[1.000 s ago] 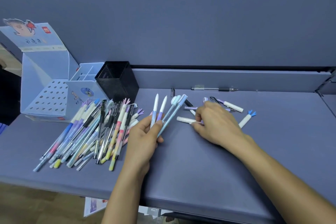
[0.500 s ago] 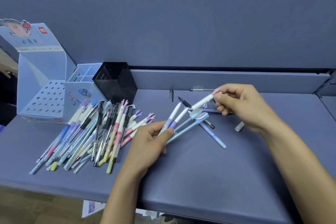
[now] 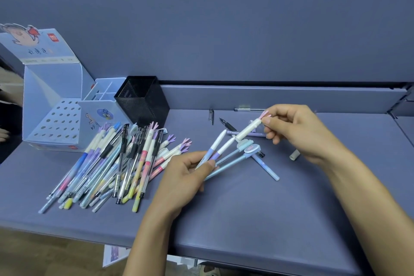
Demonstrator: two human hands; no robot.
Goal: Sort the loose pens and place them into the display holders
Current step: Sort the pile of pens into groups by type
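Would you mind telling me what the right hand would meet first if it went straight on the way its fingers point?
Probably the fanned pens gripped by the left hand. The right hand, pinching a white cap, points down-left along them; the cap seems to touch one tip, though depth is unclear.

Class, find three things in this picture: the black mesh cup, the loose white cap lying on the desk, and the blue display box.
black mesh cup (image 3: 147, 107), head view, on its side wall.
loose white cap (image 3: 294, 154), head view, mid-body.
blue display box (image 3: 60, 119), head view, on its holed panel.
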